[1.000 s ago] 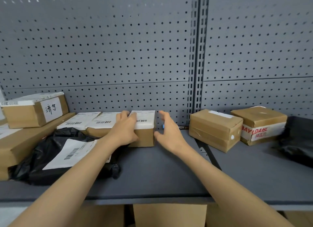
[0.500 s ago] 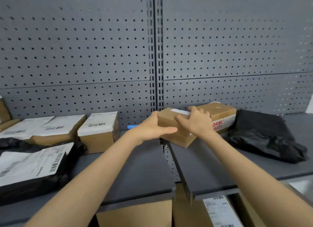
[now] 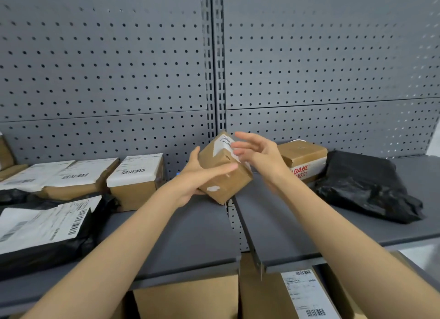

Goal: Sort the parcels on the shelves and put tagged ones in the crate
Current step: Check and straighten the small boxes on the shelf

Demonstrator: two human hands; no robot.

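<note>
A small brown cardboard parcel with a white strip on its top end is lifted off the grey shelf and tilted. My left hand holds it from the left and below, thumb laid across its front face. Beside the parcel's upper right end is my right hand, fingers spread and nearly straight, blurred. No crate is in view.
On the left lie a labelled box, flat labelled parcels and a black bag with a label. On the right shelf sit a box with red-lettered tape and a black bag. More cartons stand below.
The brown parcel has come up off the right shelf and tipped on end. My right hand has let go of it and opened; my left hand now carries it.
</note>
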